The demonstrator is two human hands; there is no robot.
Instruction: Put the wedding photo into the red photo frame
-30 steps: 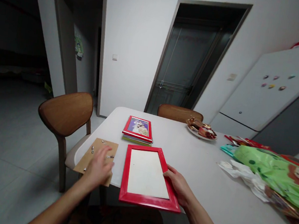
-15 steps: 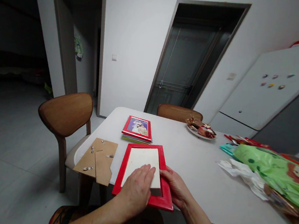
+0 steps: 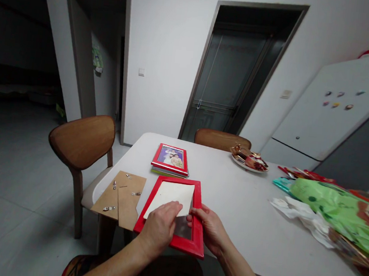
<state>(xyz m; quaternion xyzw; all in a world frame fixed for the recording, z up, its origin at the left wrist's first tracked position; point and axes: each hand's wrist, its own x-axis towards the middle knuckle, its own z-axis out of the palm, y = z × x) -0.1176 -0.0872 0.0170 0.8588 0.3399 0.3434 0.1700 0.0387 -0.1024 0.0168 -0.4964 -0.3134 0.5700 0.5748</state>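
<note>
A red picture frame point(image 3: 189, 246) lies at the near edge of the white table, its back opening facing up. My left hand point(image 3: 159, 223) pinches the lower right part of a cream-white sheet point(image 3: 172, 196) between thumb and fingers. That sheet is tilted and lifted at its near right side, and a greyish pane point(image 3: 183, 228) shows beneath it. With the fingers of my right hand point(image 3: 208, 226) curled round it, the frame's right side is gripped. To the left lies a brown backing board point(image 3: 127, 209) with metal clips and a fold-out stand.
Behind the frame, another red-framed photo point(image 3: 172, 157) rests on a stack. A plate point(image 3: 247, 164) of food stands at the far side. White tissue point(image 3: 301, 216) and a green package point(image 3: 332, 206) lie on the right. A wooden chair point(image 3: 85, 140) stands at left.
My left hand has gone from lying flat on the white sheet to pinching and raising it, uncovering the pane. The frame has shifted slightly left.
</note>
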